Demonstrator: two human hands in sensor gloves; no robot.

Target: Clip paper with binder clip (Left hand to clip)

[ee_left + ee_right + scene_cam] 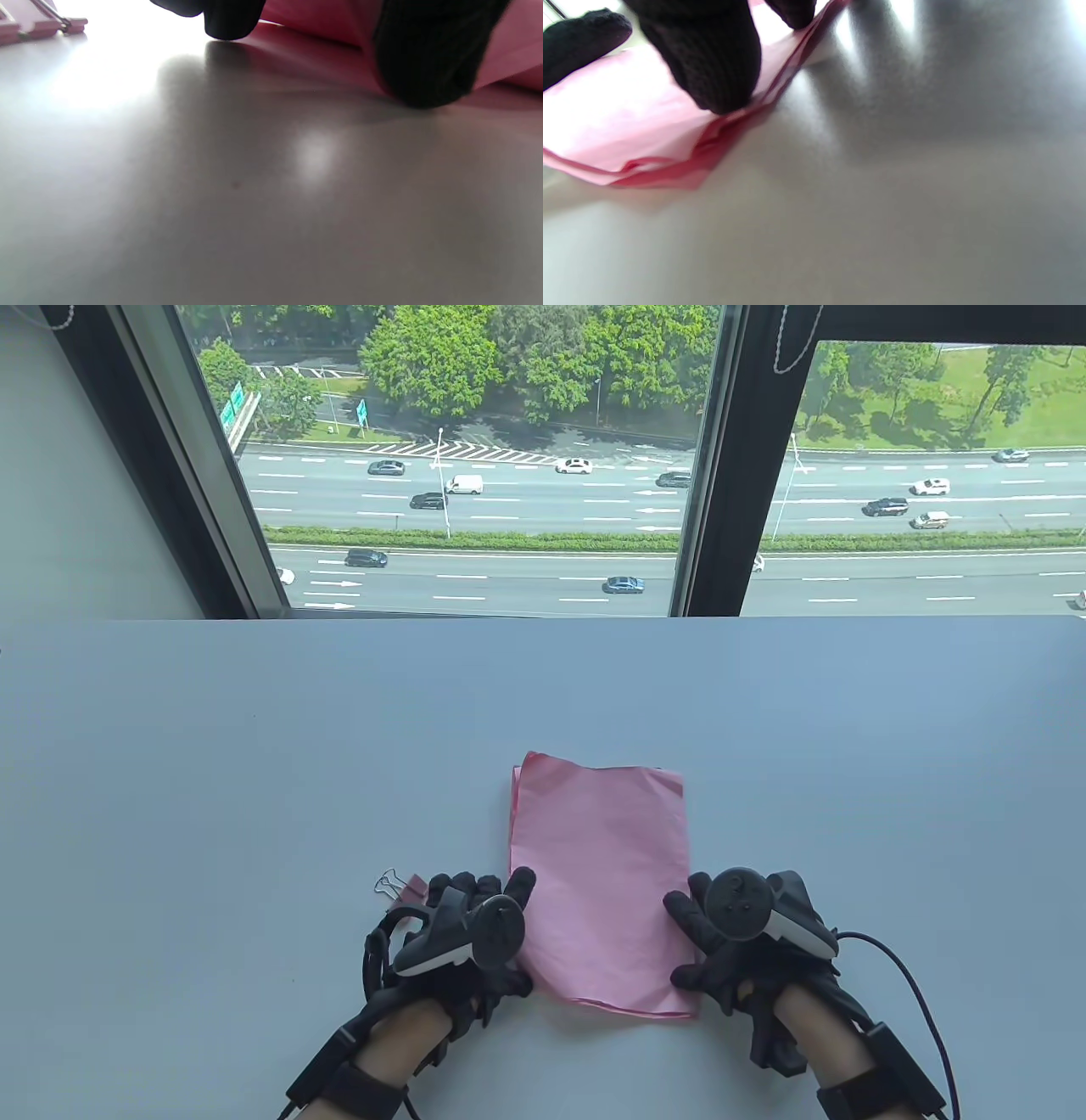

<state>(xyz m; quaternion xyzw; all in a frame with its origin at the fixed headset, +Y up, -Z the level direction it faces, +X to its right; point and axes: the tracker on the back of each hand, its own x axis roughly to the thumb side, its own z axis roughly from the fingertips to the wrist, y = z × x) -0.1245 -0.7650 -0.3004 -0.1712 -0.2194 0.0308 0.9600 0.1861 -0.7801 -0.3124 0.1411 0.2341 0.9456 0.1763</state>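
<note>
Two gloved hands enter from the bottom edge of the table view, one tracker strapped to the back of each. The left hand [462, 946] sits at lower centre-left, its fingers curled down toward the table [212, 780]; one fingertip lies against the left edge of the pink paper [602, 882]. In the left wrist view two black fingertips [428, 55] hang from the top edge, the nearer one touching down where paper meets table. This grip holds nothing, resting rather than clenched. The right hand [747, 937] sits at lower centre-right, fingers spread over the paper's lower right corner. In the right wrist view one fingertip [712, 59] presses on the paper near its edge, where several stacked layers show in a darker pink fold; the exact sheet count cannot be told. This grip is likewise unclenched, pressing flat and grasping nothing. The paper, one stack, lies flat at lower centre of the frame, between the two hands, its long side running away from the viewer and its far corners slightly misaligned. One binder clip [403, 887], pink with wire handles, lies on the table just beyond the left hand, to the left of the paper and apart from it. Farthest, across the top of the frame, one window [475, 458] overlooks a road with cars.
</note>
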